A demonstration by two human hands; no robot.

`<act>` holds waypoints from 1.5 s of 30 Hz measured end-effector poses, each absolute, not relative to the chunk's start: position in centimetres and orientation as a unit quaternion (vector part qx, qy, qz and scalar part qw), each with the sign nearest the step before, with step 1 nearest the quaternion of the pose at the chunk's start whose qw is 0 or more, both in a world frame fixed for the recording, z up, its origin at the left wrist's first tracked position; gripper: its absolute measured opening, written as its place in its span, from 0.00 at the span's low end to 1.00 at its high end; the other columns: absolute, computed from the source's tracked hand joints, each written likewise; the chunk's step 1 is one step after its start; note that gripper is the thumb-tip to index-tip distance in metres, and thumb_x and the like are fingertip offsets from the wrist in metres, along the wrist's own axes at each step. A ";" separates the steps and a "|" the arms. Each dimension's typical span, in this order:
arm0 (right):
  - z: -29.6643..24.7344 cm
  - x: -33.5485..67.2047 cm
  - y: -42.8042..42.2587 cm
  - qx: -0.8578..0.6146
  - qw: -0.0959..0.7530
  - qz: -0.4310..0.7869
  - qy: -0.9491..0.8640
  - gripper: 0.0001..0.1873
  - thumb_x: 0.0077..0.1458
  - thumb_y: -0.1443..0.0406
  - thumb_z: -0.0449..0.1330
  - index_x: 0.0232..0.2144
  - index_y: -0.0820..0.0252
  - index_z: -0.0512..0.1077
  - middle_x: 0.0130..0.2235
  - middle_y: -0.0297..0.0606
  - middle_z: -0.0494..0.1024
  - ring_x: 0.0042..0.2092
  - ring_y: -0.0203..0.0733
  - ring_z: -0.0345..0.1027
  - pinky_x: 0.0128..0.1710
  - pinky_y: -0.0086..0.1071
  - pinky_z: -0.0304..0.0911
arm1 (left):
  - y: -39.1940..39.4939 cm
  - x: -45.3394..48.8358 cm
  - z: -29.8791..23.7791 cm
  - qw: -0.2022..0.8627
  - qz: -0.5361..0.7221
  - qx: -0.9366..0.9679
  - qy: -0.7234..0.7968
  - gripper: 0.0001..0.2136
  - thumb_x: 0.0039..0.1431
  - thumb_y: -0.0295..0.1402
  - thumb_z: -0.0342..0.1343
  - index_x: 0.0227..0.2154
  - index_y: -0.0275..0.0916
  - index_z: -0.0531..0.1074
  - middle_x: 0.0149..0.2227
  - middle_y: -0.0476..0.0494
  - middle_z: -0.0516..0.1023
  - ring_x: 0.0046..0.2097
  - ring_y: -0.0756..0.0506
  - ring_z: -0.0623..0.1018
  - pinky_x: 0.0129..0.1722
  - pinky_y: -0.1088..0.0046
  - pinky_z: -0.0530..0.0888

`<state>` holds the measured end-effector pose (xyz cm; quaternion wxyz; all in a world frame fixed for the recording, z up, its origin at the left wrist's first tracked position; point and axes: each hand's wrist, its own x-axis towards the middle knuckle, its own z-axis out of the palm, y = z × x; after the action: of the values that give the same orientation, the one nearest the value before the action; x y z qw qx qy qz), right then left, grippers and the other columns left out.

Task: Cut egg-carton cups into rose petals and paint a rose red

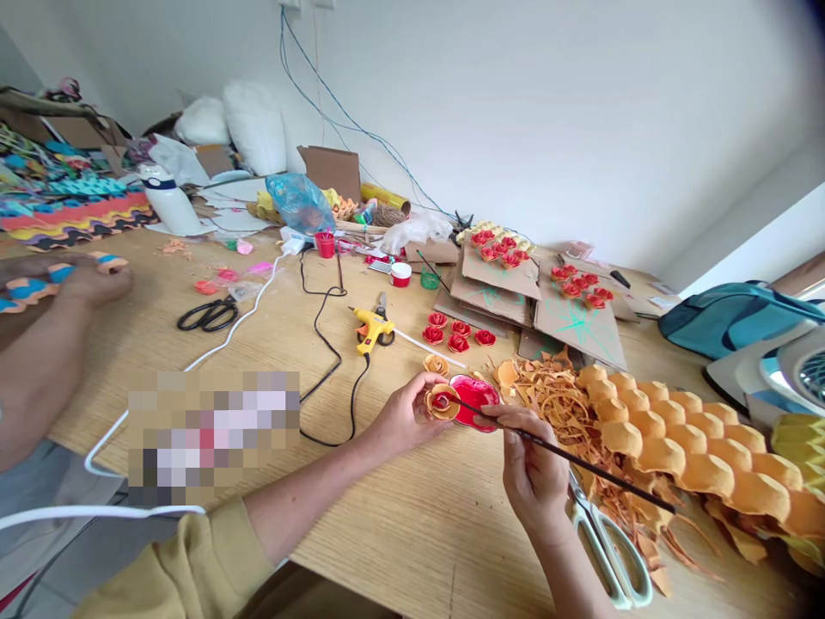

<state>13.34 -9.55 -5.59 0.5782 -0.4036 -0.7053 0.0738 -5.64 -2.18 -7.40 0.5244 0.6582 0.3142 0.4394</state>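
Note:
My left hand pinches a small orange paper rose just above the wooden table. My right hand grips a thin dark paintbrush, its tip touching the rose's centre. Right behind the rose sits a small dish of red paint. An unpainted orange rose lies a little farther back. Several finished red roses rest on the table beyond it.
An orange egg tray and orange scraps lie to the right, with white-handled scissors near my right wrist. A yellow glue gun, black scissors and cardboard with red roses sit farther back. Another person's hand rests far left.

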 end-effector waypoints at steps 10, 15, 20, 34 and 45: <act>-5.4 13.3 -9.7 -0.384 0.619 0.092 -0.679 0.10 0.65 0.73 0.51 0.44 0.55 0.67 0.43 0.42 0.78 0.49 0.46 0.73 0.49 0.45 0.68 | -2.0 -5.7 -8.1 0.507 0.437 0.673 0.315 0.25 0.47 0.33 0.68 0.47 0.40 0.66 0.47 0.42 0.76 0.47 0.43 0.77 0.47 0.68 0.73; -6.2 13.8 -9.4 -0.444 0.622 0.095 -0.638 0.07 0.65 0.70 0.53 0.43 0.55 0.68 0.44 0.42 0.78 0.46 0.47 0.76 0.48 0.47 0.70 | -2.0 -5.8 -7.8 0.495 0.459 0.662 0.328 0.25 0.47 0.34 0.68 0.47 0.39 0.65 0.44 0.42 0.76 0.44 0.43 0.78 0.44 0.69 0.74; -6.6 14.4 -9.3 -0.518 0.559 0.079 -0.643 0.06 0.64 0.67 0.55 0.43 0.55 0.70 0.41 0.41 0.79 0.40 0.46 0.79 0.41 0.40 0.74 | -1.9 -5.7 -7.6 0.484 0.463 0.659 0.342 0.25 0.49 0.31 0.66 0.50 0.38 0.67 0.49 0.38 0.76 0.49 0.41 0.77 0.49 0.66 0.73; -6.1 14.3 -9.0 -0.548 0.510 0.075 -0.658 0.07 0.67 0.65 0.51 0.42 0.55 0.69 0.40 0.38 0.81 0.34 0.41 0.78 0.37 0.34 0.71 | -1.7 -5.9 -7.6 0.557 0.431 0.634 0.319 0.24 0.51 0.32 0.65 0.51 0.38 0.65 0.50 0.40 0.74 0.49 0.43 0.76 0.51 0.68 0.72; -6.1 14.5 -9.0 -0.557 0.477 0.041 -0.679 0.07 0.66 0.64 0.53 0.41 0.56 0.71 0.31 0.36 0.80 0.32 0.43 0.77 0.31 0.32 0.68 | -2.0 -5.7 -8.0 0.475 0.440 0.677 0.350 0.22 0.53 0.28 0.62 0.51 0.40 0.66 0.51 0.39 0.75 0.51 0.42 0.77 0.51 0.66 0.74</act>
<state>14.48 -9.02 -6.10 0.4771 -0.5566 -0.6790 0.0406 -5.71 -2.03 -7.98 0.4747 0.6773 0.3496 0.4401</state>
